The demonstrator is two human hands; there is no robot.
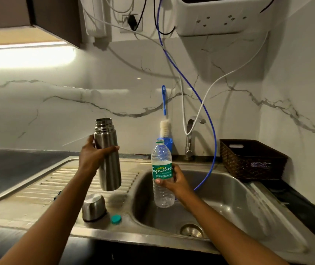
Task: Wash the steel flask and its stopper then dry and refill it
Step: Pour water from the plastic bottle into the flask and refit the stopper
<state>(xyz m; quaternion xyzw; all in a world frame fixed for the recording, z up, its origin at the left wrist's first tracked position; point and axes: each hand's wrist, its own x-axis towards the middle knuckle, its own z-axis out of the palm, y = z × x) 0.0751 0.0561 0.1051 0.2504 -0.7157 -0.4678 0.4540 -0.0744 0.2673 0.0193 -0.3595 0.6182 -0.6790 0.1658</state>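
Head view: left hand point(92, 155) is closed around the upper body of the steel flask point(108, 157), held upright and uncapped above the ribbed drainboard point(43, 186). Right hand point(174, 181) is closed around the middle of an uncapped plastic water bottle point(162, 173), held upright above the sink point(235, 199) basin. Each grip is wrapped firmly on its item. A steel cup lid point(94, 207) lies on the drainboard below the flask, with a teal bottle cap point(116, 219) just beside it.

Judged step: refilling.

Hazards:
- Both mouths are narrow; misalignment during pouring would spill water onto the drainboard.
- The thin bottle wall may buckle under squeeze, causing a surge.
- A wet flask surface could slip through the left grip.
- The loose cap sits near the basin edge and could be knocked in.
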